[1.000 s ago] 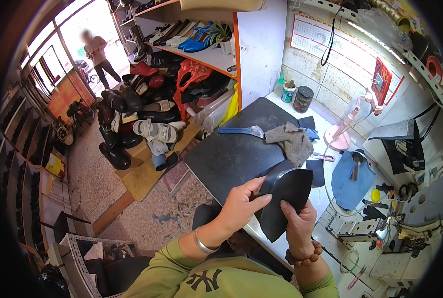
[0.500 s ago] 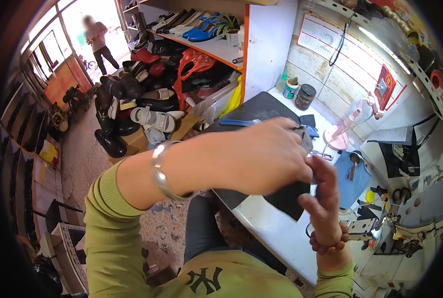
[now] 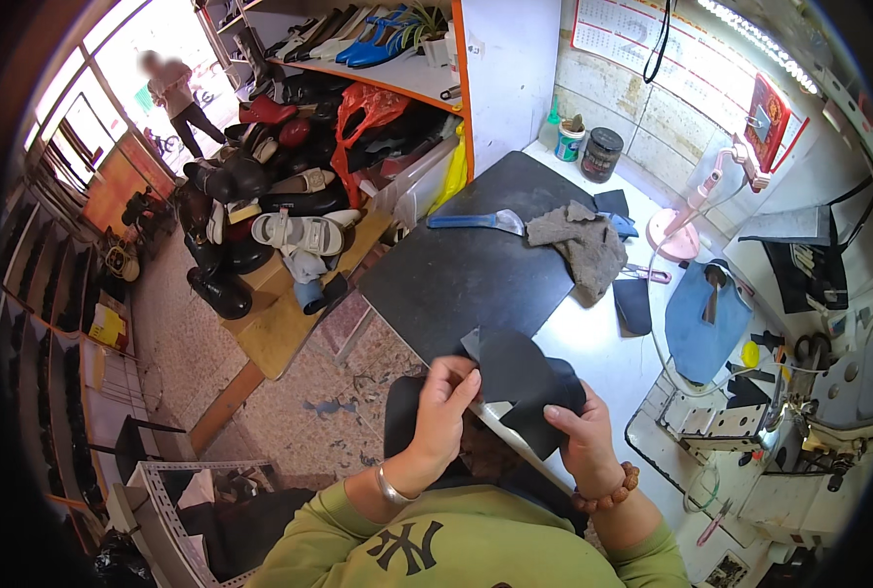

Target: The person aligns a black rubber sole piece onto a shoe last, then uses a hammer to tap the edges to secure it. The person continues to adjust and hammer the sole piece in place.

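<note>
Between my hands, above the near edge of the table, is a black flexible sheet piece point(image 3: 515, 372) with a rounded end and a pale strip along its lower edge. My left hand point(image 3: 441, 412) pinches its left side, thumb on top. My right hand point(image 3: 585, 441) grips the darker right part, thumb on top and fingers hidden beneath. Whether this is one folded piece or two overlapping ones I cannot tell. A black mat point(image 3: 476, 284) lies beyond, bearing a blue-handled tool point(image 3: 476, 220) and part of a crumpled grey rag point(image 3: 583, 245).
A pink lamp point(image 3: 674, 235) and two jars point(image 3: 601, 155) stand at the back. On the right are a blue cloth point(image 3: 706, 328), a black cut piece point(image 3: 632, 306) and a sewing machine point(image 3: 819, 431). Piled shoes point(image 3: 260, 196) fill the left; a person point(image 3: 177, 98) stands by the doorway.
My left hand has drawn back from over the grey rag to the near table edge and taken hold of the black piece. My right hand has come nearer and left, holding it too.
</note>
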A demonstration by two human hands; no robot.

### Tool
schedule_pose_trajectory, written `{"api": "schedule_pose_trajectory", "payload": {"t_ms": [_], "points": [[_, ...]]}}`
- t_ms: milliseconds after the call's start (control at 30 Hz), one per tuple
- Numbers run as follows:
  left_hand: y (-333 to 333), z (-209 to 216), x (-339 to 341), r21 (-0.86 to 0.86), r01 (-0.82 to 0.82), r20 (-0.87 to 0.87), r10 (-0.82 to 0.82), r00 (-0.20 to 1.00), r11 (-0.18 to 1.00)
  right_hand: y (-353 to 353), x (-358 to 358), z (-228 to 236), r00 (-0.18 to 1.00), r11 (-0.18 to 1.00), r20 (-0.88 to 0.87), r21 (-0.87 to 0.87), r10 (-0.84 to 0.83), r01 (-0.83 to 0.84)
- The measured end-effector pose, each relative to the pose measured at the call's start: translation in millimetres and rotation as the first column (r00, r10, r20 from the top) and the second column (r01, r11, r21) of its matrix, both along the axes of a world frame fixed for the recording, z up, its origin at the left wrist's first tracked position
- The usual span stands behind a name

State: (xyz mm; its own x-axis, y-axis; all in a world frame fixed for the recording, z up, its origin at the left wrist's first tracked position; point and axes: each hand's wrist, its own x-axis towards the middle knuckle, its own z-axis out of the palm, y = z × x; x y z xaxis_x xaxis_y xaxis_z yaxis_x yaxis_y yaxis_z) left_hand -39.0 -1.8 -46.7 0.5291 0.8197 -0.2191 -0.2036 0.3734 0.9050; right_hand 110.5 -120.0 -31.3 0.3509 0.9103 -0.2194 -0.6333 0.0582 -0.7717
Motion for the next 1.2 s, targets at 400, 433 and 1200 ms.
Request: {"api": "schedule_pose_trajectory", "payload": {"t_ms": [400,433,1200], "points": [[49,78,25,0.41,0.225,0.186,-0.322,0.928,0.884,38,12,30,0.879,0.931,0.477,0.318,0.007,-0.18],[47,74,25,0.444,0.236,0.11,-0.314,0.943,0.864,37,7,24,0.96,0.967,0.277,0.231,0.039,-0.106],[22,68,-11,0.99,-0.007,0.025,0.127,0.992,-0.144,57,-13,73,0.997,0.995,-0.066,0.096,0.033,-0.026]]}}
